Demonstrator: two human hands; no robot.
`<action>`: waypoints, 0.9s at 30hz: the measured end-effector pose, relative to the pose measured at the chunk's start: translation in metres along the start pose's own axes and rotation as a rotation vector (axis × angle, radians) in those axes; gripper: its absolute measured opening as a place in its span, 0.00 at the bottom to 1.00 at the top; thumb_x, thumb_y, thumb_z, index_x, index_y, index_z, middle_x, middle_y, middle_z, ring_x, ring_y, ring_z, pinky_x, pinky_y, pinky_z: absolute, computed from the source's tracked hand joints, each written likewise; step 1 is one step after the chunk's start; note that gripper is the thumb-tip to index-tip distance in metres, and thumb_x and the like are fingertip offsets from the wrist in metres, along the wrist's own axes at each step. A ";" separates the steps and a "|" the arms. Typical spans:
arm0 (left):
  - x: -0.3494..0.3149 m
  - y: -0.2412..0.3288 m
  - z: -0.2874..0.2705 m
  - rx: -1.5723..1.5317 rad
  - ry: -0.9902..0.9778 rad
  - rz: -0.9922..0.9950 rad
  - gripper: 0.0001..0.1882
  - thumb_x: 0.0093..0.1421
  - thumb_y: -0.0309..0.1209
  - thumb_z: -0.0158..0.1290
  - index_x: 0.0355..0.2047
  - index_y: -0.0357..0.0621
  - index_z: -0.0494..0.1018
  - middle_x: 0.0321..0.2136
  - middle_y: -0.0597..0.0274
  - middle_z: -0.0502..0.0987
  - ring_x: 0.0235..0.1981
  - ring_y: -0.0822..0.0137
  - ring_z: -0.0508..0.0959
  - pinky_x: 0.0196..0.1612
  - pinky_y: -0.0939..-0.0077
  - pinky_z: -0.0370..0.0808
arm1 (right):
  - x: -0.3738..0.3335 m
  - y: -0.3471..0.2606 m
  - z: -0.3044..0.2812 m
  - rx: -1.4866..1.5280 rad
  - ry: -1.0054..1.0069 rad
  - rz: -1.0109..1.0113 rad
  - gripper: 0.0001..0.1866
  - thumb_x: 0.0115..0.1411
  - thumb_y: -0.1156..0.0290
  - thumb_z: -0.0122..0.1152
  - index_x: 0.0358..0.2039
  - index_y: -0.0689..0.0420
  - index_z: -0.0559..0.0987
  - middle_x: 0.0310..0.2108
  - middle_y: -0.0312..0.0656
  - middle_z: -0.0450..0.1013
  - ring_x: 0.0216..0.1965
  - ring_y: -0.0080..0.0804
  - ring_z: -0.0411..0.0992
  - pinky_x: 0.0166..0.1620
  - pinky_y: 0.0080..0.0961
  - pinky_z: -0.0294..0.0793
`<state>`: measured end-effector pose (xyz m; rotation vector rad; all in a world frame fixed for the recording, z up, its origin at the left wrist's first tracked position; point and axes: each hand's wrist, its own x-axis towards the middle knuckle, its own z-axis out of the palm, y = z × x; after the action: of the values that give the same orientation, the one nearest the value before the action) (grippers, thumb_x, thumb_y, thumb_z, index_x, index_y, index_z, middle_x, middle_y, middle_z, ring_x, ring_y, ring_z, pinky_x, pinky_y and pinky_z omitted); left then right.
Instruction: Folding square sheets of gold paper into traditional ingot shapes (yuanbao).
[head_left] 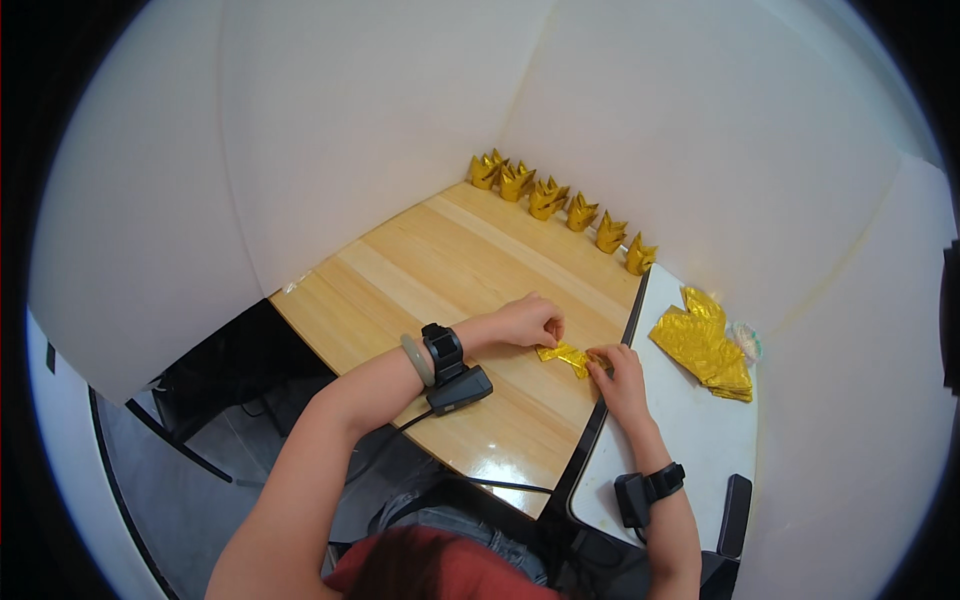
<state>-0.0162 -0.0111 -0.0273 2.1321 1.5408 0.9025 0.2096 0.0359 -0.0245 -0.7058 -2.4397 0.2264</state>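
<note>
A small folded strip of gold foil paper (566, 356) is stretched between my two hands, low over the wooden table (440, 260). My left hand (532, 321) pinches its left end, fingers curled in. At the other end, my right hand (620, 378) grips it between thumb and fingertips, close to the table's dark right edge. Part of the foil is hidden under my fingers. Along the back of the table stands a row of several gold foil crowns (547, 199) with pointed tops.
To the right, a white tabletop (640, 445) carries a stack of gold foil sheets (703, 345) and a small clear round container (745, 341). A black bar-shaped object (735, 515) lies at its near right corner. White walls (380, 120) enclose the far sides. A black cable (505, 486) runs along the near edge.
</note>
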 end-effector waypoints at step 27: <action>0.002 -0.009 0.000 -0.145 -0.107 0.029 0.15 0.55 0.37 0.51 0.36 0.37 0.73 0.32 0.52 0.73 0.35 0.61 0.72 0.39 0.73 0.68 | 0.001 0.002 0.004 0.067 0.032 0.028 0.11 0.57 0.64 0.53 0.32 0.59 0.76 0.30 0.45 0.71 0.34 0.43 0.67 0.38 0.32 0.66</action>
<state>-0.0222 -0.0063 -0.0317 2.0691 1.3536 0.8672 0.2076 0.0380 -0.0275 -0.7095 -2.3821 0.3039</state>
